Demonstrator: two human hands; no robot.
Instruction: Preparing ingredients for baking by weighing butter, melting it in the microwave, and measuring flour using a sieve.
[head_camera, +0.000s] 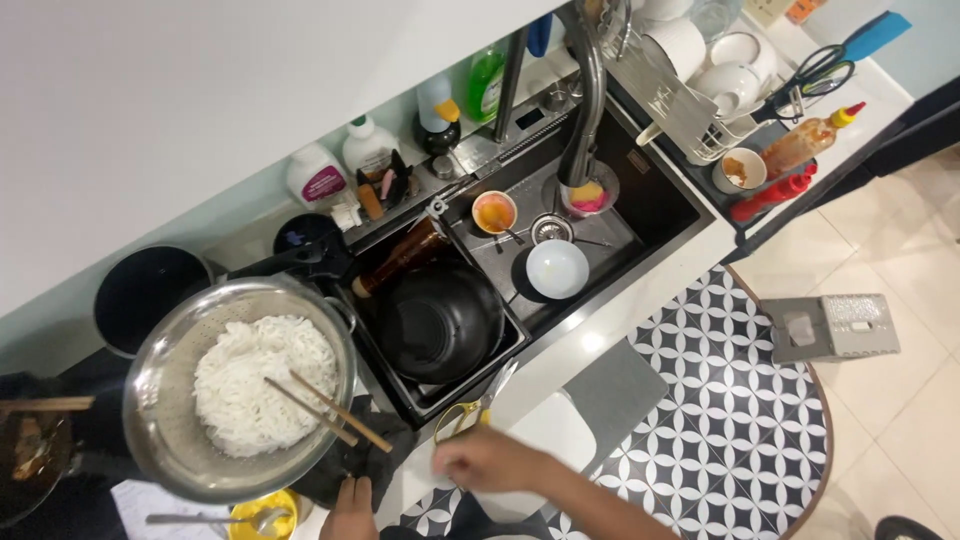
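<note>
My right hand (490, 460) is at the front edge of the white counter, fingers curled, right against the yellow handles of a pair of scissors (462, 415) lying there. Whether it grips them is unclear. My left hand (352, 505) lies low at the frame's bottom edge on a dark cloth (335, 470), fingers extended, holding nothing I can see. Just above it is a steel colander (160, 440) full of white noodles (262, 380), with two wooden chopsticks (335, 412) resting across its rim.
The black sink (660, 200) holds a dark wok (440, 320), a white bowl (557, 268), a small orange cup (494, 211) and a brown bottle (400, 258). Bottles line the back ledge. A dish rack (700, 90) stands far right. A yellow bowl with a spoon (262, 518) sits bottom left.
</note>
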